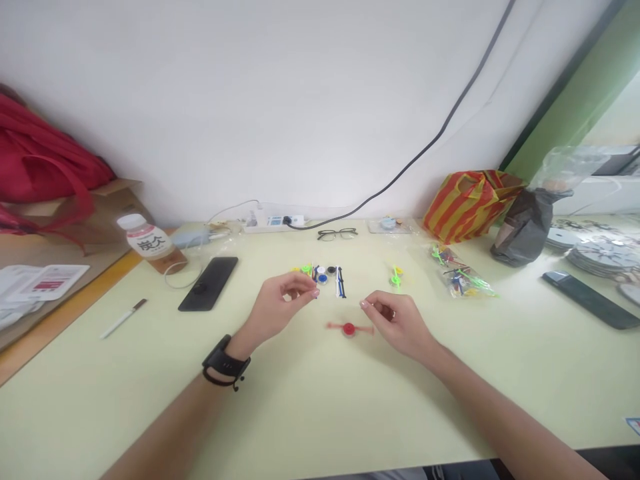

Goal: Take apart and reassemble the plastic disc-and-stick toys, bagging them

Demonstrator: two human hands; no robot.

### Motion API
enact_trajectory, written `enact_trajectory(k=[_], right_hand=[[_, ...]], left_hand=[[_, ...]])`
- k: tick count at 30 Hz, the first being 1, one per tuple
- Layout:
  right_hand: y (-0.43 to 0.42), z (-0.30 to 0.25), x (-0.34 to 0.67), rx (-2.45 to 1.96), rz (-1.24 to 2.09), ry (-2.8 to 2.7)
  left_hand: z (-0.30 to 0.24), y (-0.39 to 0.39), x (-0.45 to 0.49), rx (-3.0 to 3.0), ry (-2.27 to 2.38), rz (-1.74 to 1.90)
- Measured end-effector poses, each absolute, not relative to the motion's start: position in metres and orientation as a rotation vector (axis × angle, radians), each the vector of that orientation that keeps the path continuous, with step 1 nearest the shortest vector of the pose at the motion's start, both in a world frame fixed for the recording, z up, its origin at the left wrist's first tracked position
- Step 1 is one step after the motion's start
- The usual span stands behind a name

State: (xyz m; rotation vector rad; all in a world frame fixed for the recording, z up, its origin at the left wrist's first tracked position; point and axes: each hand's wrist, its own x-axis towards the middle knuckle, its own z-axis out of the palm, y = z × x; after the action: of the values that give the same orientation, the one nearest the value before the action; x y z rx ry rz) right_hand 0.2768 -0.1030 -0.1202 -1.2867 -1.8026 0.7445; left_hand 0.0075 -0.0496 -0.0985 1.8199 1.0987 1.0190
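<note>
My left hand (280,301), with a black band on its wrist, hovers over the pale yellow table (310,400). Its thumb and forefinger are pinched together just in front of a small cluster of coloured plastic parts (320,274); I cannot tell whether a tiny piece sits between the fingertips. My right hand (396,321) rests on the table with its fingers curled and pinched, nothing visible in them. A small red disc with a thin red rod (349,328) lies blurred on the table between the hands, closest to the right fingertips. A green and yellow piece (395,276) lies behind the right hand.
At the left are a black phone (209,283), a lying bottle (150,245) and a white pen (123,319). Glasses (337,233) and a power strip (274,221) sit by the wall. To the right lie a clear bag of parts (463,277), a striped bag (467,203) and a dark phone (590,299).
</note>
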Motion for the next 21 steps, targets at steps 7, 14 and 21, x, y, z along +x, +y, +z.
enact_trajectory(k=[7,14,21], right_hand=[[-0.104,-0.118,0.277,-1.292,0.738,-1.885],[-0.102,-0.119,0.278,-1.301,0.733,-1.901],[-0.1,-0.121,0.279,-1.308,0.73,-1.913]], left_hand=[[-0.119,-0.054,0.005,1.932,1.196,0.99],[-0.125,-0.057,0.011,1.893,1.121,1.007],[-0.133,-0.049,0.011,1.585,1.012,0.978]])
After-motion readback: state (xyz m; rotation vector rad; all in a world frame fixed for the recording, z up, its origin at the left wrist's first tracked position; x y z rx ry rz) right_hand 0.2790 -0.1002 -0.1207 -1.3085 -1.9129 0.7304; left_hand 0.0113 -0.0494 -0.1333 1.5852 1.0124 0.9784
